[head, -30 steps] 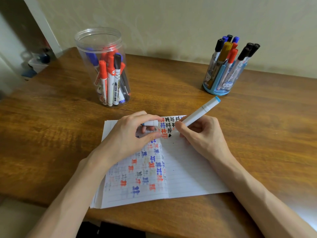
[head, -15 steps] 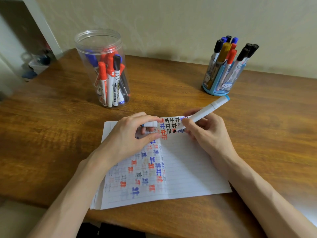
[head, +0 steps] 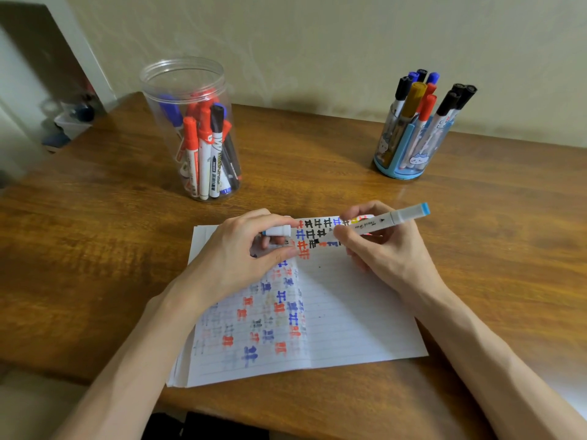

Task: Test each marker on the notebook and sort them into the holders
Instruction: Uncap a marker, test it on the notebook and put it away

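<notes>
An open lined notebook [head: 349, 315] lies on the wooden desk, its pages covered with red, blue and black test marks. My right hand [head: 384, 249] grips a white marker with a light-blue end cap [head: 381, 221], held nearly level just above the top of the page, tip pointing left. My left hand [head: 241, 252] rests on the notebook's top left and pinches the marker's white cap [head: 279, 230]. A clear plastic jar [head: 193, 128] holds several red, blue and black markers at the back left. A blue cartoon holder [head: 409, 147] with several thinner pens stands at the back right.
The wooden desk [head: 95, 236] runs up to a pale wall at the back. Its near edge is just below the notebook. Beyond the desk's left corner there is a dim area with small objects on the floor.
My right hand has lifted the marker's tip off the page and swung it flatter, toward the cap in my left hand. A small dark dot stays on the page. My left hand has barely moved.
</notes>
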Demonstrator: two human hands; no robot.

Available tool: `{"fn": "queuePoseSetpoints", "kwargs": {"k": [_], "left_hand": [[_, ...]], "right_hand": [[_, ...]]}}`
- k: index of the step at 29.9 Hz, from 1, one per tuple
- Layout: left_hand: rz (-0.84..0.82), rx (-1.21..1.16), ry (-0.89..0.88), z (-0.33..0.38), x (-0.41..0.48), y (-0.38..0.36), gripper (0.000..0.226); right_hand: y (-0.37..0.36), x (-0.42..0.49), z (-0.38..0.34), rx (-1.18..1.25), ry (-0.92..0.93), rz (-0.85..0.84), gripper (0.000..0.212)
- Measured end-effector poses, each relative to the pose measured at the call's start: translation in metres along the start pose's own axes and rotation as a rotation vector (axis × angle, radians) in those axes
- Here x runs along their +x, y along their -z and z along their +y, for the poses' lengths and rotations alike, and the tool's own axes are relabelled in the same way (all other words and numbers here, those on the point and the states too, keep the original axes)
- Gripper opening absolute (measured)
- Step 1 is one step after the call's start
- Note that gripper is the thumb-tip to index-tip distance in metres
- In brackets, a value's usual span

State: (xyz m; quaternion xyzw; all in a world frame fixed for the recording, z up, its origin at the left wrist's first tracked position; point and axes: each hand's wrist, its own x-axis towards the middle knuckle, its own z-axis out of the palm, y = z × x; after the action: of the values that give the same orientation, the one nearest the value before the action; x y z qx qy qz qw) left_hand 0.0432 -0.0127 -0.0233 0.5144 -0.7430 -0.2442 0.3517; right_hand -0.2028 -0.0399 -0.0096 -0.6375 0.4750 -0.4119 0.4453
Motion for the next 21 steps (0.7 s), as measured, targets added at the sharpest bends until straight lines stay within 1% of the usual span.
{"fn": "queuePoseSetpoints", "kwargs": {"k": [4, 7, 11, 16, 21], "left_hand": [[0.009, 0.006, -0.003, -0.0021, -0.0002, 0.0000, 0.052], [0.009, 0.003, -0.004, -0.0017, -0.0004, 0.0000, 0.054], [0.015, 0.026, -0.011, 0.0004, 0.0002, 0.0001, 0.051], [0.017, 0.024, -0.001, -0.0006, -0.0003, -0.0001, 0.048], [0.024, 0.010, -0.011, 0.0019, -0.0003, 0.0002, 0.052]], "right_hand": [[0.0008, -0.0013, 0.0007, -0.030, 0.004, -0.049, 0.014], [-0.0024, -0.0017, 0.0029, -0.036, 0.026, -0.025, 0.019], [-0.0038, -0.0011, 0.0057, -0.069, 0.045, -0.047, 0.023], [-0.0019, -0.0021, 0.0040, -0.063, 0.003, -0.098, 0.017], [-0.0002, -0.0015, 0.0041, -0.017, 0.004, -0.052, 0.020]]}}
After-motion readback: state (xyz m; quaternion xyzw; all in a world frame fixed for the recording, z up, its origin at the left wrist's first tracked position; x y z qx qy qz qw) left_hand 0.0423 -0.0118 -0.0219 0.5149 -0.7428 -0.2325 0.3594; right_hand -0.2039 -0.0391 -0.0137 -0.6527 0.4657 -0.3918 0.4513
